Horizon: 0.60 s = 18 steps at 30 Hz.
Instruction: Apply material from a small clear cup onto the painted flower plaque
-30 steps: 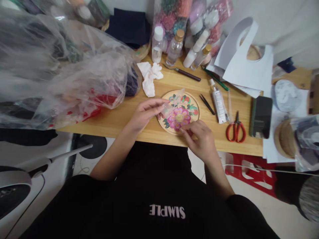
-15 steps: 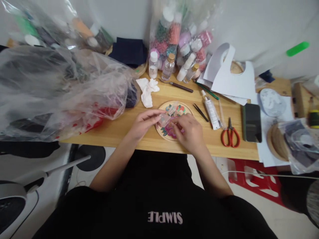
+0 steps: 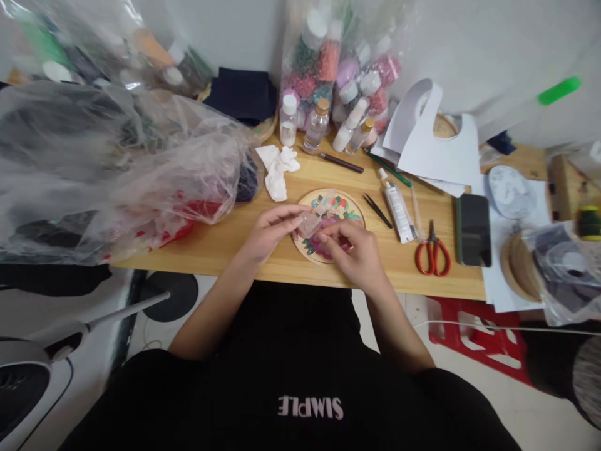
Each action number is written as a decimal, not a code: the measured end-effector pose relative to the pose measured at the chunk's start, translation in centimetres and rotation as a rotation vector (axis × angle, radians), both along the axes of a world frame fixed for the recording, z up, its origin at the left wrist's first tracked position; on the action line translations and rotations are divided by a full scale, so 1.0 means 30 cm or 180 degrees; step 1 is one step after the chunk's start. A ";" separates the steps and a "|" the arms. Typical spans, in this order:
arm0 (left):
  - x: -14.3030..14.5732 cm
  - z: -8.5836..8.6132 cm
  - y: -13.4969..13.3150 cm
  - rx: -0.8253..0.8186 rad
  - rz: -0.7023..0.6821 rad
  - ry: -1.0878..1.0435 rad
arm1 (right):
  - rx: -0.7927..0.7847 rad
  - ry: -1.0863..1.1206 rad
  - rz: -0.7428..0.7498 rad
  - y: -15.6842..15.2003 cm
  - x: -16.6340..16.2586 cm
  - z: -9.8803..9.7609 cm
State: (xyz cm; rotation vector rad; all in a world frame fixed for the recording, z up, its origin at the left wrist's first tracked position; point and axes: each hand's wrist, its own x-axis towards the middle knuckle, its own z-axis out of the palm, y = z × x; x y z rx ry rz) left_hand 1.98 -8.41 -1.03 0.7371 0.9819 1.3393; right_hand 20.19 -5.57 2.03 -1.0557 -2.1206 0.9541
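A round wooden disc [image 3: 345, 210] with a colourful flower picture lies near the front edge of the wooden table [image 3: 225, 241]. Just above its left part, my left hand [image 3: 270, 228] pinches a small clear plastic bag [image 3: 308, 223]. My right hand [image 3: 353, 250] covers the lower half of the disc, its fingers closed on the same small bag. What is in the bag is too small to make out.
Black tweezers [image 3: 377, 211], a glue tube [image 3: 397, 205], red scissors [image 3: 432, 255] and a phone [image 3: 474, 228] lie right of the disc. Small bottles [image 3: 317, 124], a crumpled tissue [image 3: 278, 168] and white paper cut-outs [image 3: 434, 147] sit behind. Large plastic bags [image 3: 117, 163] fill the left.
My right hand came up from the disc's lower edge onto the small bag that my left hand holds. The camera tilted up a little.
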 end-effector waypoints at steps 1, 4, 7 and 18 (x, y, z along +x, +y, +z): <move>0.001 0.002 0.000 0.0005 0.0006 0.0000 | -0.0025 0.0041 -0.0050 -0.004 0.008 0.001; 0.003 0.006 -0.002 -0.0013 0.0064 0.0031 | 0.0009 0.0054 -0.0101 -0.017 0.039 0.006; 0.002 0.007 -0.002 -0.0025 0.0030 0.0062 | 0.0254 -0.0130 0.0033 -0.032 0.078 0.006; -0.001 -0.006 0.004 0.0097 -0.0044 0.0013 | 0.0579 -0.0600 0.0303 -0.076 0.144 -0.043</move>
